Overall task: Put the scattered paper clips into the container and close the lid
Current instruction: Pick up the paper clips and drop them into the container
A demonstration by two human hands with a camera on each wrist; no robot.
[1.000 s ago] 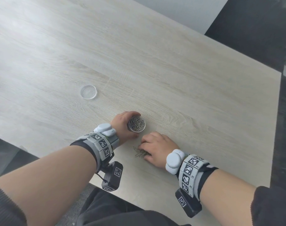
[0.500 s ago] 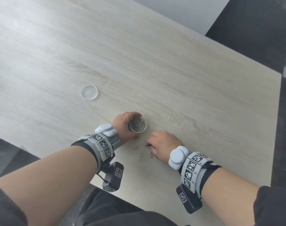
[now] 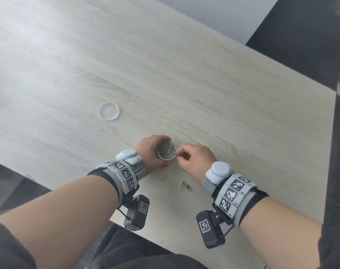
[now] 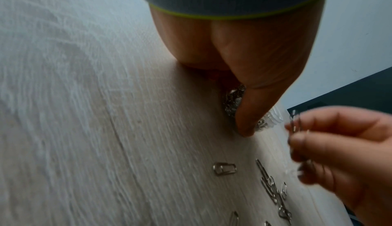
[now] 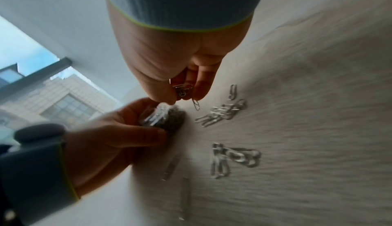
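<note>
Pale wood-grain table (image 3: 204, 84), round clear container (image 3: 166, 150) of paper clips standing near its front edge, clear round lid (image 3: 109, 111) well apart to the container's left, loose paper clips (image 3: 185, 185) just in front of the container

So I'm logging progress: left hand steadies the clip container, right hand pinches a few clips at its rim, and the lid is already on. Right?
Not quite: the lid lies on the table, apart from the open container, as the head view shows. The left hand does steady it, and the right hand pinches clips.
</note>
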